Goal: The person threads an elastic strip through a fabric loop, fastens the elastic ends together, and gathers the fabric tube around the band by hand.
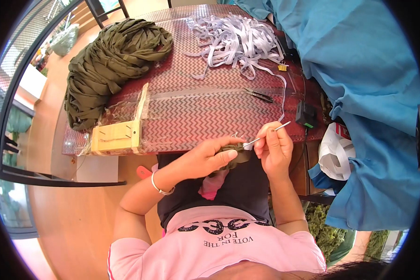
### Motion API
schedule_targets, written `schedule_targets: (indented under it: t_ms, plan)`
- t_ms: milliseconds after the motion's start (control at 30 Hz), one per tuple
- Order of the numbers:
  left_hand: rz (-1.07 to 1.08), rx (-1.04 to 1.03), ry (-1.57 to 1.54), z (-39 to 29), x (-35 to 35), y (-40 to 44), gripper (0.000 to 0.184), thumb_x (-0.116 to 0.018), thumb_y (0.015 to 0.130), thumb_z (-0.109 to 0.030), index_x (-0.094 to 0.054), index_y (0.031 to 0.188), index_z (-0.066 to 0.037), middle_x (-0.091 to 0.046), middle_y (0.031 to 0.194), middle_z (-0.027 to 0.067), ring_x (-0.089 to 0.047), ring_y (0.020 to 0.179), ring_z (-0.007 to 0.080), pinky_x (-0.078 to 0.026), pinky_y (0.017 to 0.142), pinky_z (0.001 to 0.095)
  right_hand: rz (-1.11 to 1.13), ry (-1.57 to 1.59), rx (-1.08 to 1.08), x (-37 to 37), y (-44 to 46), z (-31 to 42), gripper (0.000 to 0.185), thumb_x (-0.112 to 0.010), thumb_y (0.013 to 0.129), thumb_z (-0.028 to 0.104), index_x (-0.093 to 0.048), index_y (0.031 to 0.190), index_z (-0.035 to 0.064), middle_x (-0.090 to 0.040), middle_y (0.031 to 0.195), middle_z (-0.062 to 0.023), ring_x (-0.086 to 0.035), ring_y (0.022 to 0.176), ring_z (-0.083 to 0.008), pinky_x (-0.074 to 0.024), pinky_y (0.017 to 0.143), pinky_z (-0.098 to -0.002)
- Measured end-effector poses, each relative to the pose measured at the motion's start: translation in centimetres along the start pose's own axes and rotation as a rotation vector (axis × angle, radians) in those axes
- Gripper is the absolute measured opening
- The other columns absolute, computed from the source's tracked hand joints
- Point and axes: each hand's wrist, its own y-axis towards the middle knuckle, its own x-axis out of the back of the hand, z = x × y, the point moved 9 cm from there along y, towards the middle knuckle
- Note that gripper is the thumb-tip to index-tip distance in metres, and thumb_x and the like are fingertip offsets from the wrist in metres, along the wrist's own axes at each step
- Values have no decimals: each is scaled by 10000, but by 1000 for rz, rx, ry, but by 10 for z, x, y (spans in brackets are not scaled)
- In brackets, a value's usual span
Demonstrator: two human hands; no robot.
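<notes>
My left hand (214, 156) is closed around a bunched piece of olive fabric (238, 158) just in front of the table edge, above my lap. In my right hand (274, 151) a thin pale rod (283, 125) is pinched between thumb and fingers. It slants down to the left, and its lower end meets the olive fabric by my left fingertips. A bit of white tape (248, 146) shows at that spot. From a tangled pile of white flat tape (240, 39), one strand runs down the table towards my right hand; its end is hidden.
A big coil of olive fabric (112, 65) lies on the patterned table (182, 109) at left. Near it is a wooden block with nails (115, 136). Small snips (258, 95) and a black box (306, 113) lie at right. Blue cloth (359, 84) hangs along the right side.
</notes>
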Motion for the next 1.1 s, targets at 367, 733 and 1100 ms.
schedule_targets:
  t_ms: [367,733,1100]
  plan:
    - [-240,-139,287,-5,12,-14,370,-434,950,-120,-477,1317,-123,-501,599,42,-472,536,145,-439,560,293,-126,92,38,35,14,18,222,-460,981,210,-534,860,39,-504,628,-2,-440,495,-47,-342,423,-170]
    - [-202,-21,306,-1,23,-7,232,-489,953,-167,-566,1133,-43,-454,623,-45,-417,540,44,-378,500,216,-170,145,78,50,31,34,232,-461,979,218,-537,844,45,-511,629,-1,-444,492,-43,-341,420,-168]
    - [-146,-82,205,-8,25,-1,171,-560,919,-176,-601,937,-11,-518,669,22,-486,605,93,-428,581,258,-121,207,-49,33,36,-3,211,-471,976,201,-540,848,48,-515,625,4,-445,488,-47,-343,417,-170]
